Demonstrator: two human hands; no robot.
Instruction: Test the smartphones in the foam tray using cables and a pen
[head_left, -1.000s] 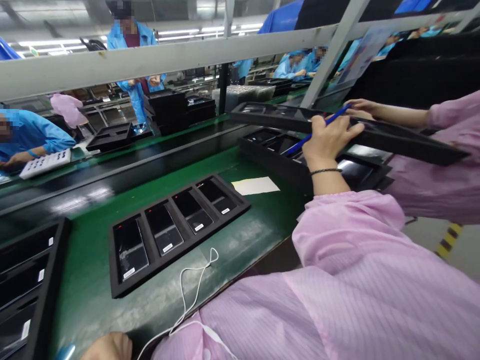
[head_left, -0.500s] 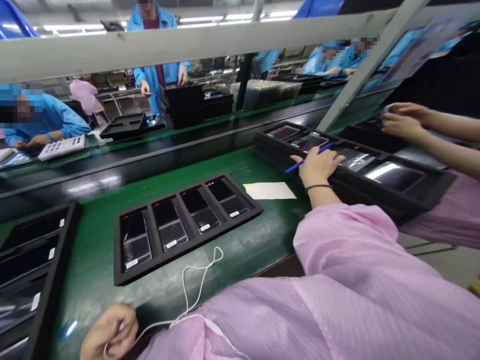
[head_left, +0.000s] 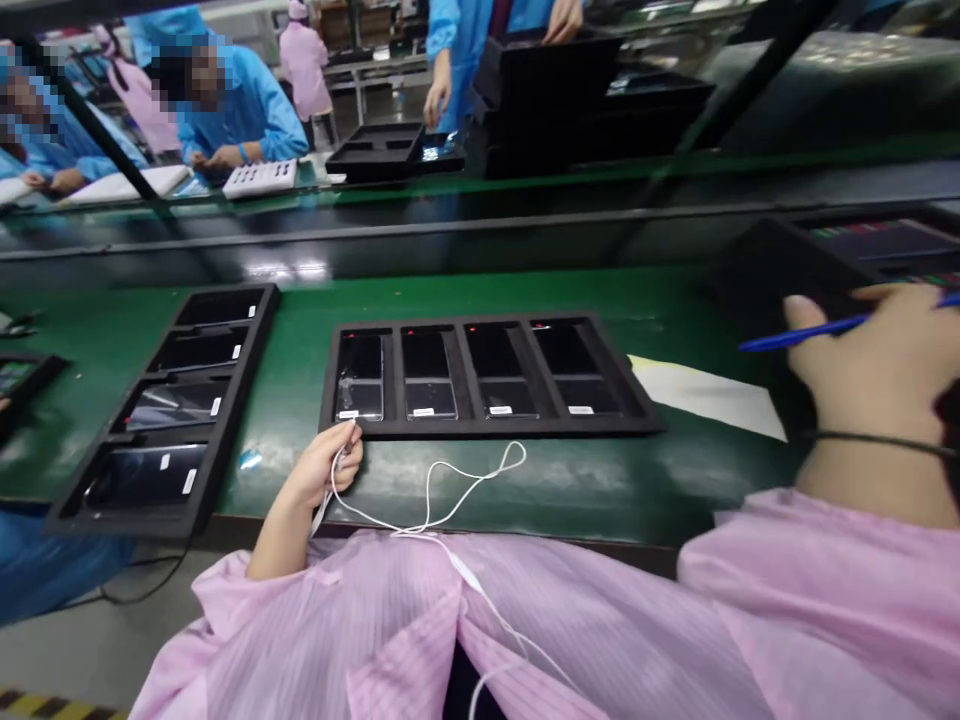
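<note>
My left hand (head_left: pixel 326 465) is closed around the end of a white earphone cable (head_left: pixel 476 478), at the near left corner of a black foam tray (head_left: pixel 465 428). Several dark-screened phones lie in its slots, each with a small white label; the leftmost phone (head_left: pixel 364 375) is closest to my left fingers. Whether the cable's end touches that phone, I cannot tell. At the right edge, my right hand (head_left: pixel 877 370) holds a blue pen (head_left: pixel 799 335) at the thumb, beside a black tray stack (head_left: pixel 795 260). Its far fingers are partly cut off.
A second tray of phones (head_left: pixel 244 395) lies to the left. White paper (head_left: pixel 709 395) rests right of the middle tray. Beyond the belt, people in blue coats handle a white panel (head_left: pixel 262 178) and stacked black boxes (head_left: pixel 547 90).
My view has swung left and down. My left hand has risen from the table's near edge to the middle tray's corner with the cable. My right hand stays by the right tray stack.
</note>
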